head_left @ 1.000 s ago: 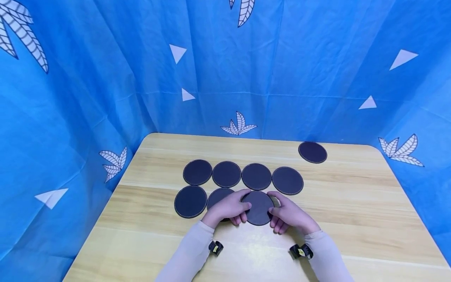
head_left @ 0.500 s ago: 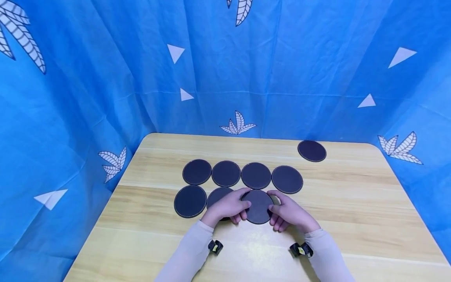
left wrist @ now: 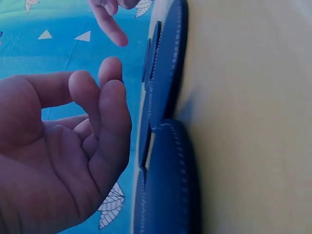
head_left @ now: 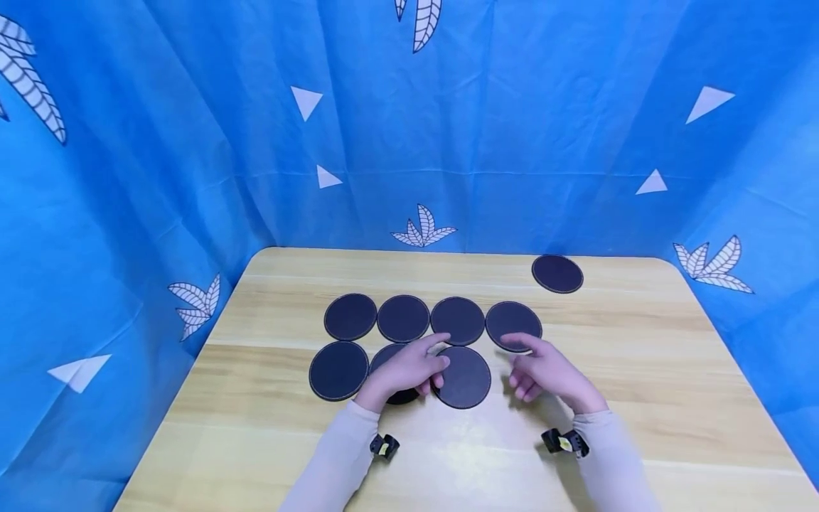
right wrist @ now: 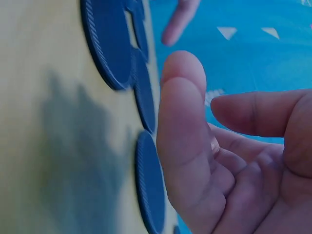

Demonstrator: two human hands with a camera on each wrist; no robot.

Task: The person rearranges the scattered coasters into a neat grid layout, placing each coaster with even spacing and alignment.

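Observation:
Round dark coasters with stitched edges lie flat on the table in two touching rows. My left hand (head_left: 406,370) hovers over the middle coaster (head_left: 390,355) of the front row, its fingertips by the left edge of the right-hand coaster (head_left: 466,380). The hand partly hides that middle coaster. In the left wrist view its loosely bent fingers (left wrist: 114,122) hold nothing and stand off the coasters. To the right, my right hand (head_left: 553,373) is raised, index fingertip overlapping the rightmost back-row coaster (head_left: 514,321) in the head view. The right wrist view shows nothing in its grasp.
A lone coaster (head_left: 557,274) lies near the far edge of the wooden table (head_left: 640,398). The front row's left coaster (head_left: 339,371) sits beside several others. A blue patterned curtain (head_left: 544,128) hangs behind and along both sides.
Both hands have let go of the front row's right coaster. My right hand has moved right and up from it, while the left has lifted slightly. The head view has shifted a little.

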